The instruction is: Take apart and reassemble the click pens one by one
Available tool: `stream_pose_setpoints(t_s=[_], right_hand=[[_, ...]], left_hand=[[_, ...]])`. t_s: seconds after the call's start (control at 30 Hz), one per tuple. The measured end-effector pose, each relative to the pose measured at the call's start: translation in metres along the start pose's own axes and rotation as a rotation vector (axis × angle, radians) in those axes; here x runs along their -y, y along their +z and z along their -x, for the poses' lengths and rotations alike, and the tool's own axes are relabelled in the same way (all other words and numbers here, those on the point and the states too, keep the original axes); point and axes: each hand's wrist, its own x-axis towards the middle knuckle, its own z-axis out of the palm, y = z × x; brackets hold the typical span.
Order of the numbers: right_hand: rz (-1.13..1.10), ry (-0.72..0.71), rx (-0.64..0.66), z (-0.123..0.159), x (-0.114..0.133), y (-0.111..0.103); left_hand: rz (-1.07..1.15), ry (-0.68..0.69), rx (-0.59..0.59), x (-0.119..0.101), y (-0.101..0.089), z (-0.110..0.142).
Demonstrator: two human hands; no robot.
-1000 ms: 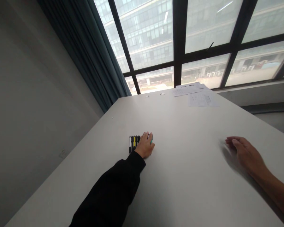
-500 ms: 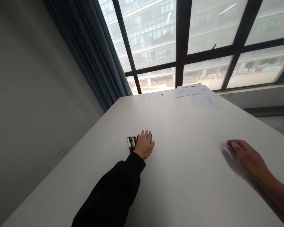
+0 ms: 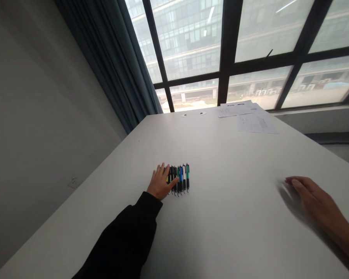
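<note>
Several ballpoint pens lie side by side in a row, with black grips and clips in different colours. A green pen is at the right end, beside a white pen and a blue pen. My left hand is spread palm down over the row's left end, thumb stretched across the black pens. It hides part of a yellow pen and whatever else is under the palm. Well to the right, my right hand rests on its side, thumb and fingers together, with nothing visible in them.
The pens lie on a white table. Printed papers lie at its far right, close to the window. Two round fittings are set near the back edge. A dark blue curtain hangs at the left.
My left hand has shifted left along the row, uncovering the pens at the right end and covering those at the left. The right hand appears slightly lower and farther right.
</note>
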Motion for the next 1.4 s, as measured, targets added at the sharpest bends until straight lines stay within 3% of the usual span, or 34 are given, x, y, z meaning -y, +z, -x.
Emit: stream_pose_setpoints(t_s=[0.2, 0.27, 0.33, 0.4, 0.5, 0.57, 0.63, 0.83, 1.07, 1.4], right_hand=[[0.114, -0.052, -0.001, -0.005, -0.007, 0.004], [0.153, -0.205, 0.001, -0.003, -0.009, 0.01], [0.194, -0.465, 0.028, 0.006, -0.006, 0.017], [0.247, -0.728, 0.083, 0.021, 0.002, 0.023], [0.353, -1.058, 0.143, 0.045, 0.021, 0.029], [0.423, -1.174, 0.197, 0.056, 0.033, 0.03], [0.456, -1.198, 0.239, 0.06, 0.039, 0.029], [0.453, -1.181, 0.242, 0.054, 0.034, 0.03], [0.404, -1.179, 0.231, 0.054, 0.037, 0.029], [0.35, -1.101, 0.283, 0.053, 0.035, 0.029]], left_hand=[[0.096, 0.052, -0.026, 0.002, -0.005, 0.001], [0.119, 0.016, -0.133, -0.004, -0.012, 0.006], [0.121, 0.007, -0.29, -0.018, -0.016, 0.017], [0.121, 0.237, -0.32, -0.038, -0.014, 0.036], [0.16, 0.75, -0.165, -0.067, 0.001, 0.068], [0.154, 0.952, -0.078, -0.08, 0.012, 0.085], [0.122, 1.004, -0.008, -0.086, 0.015, 0.093], [0.156, 0.954, 0.13, -0.087, 0.002, 0.09], [0.243, 0.884, 0.169, -0.09, 0.008, 0.091], [0.268, 0.878, 0.182, -0.091, -0.005, 0.089]])
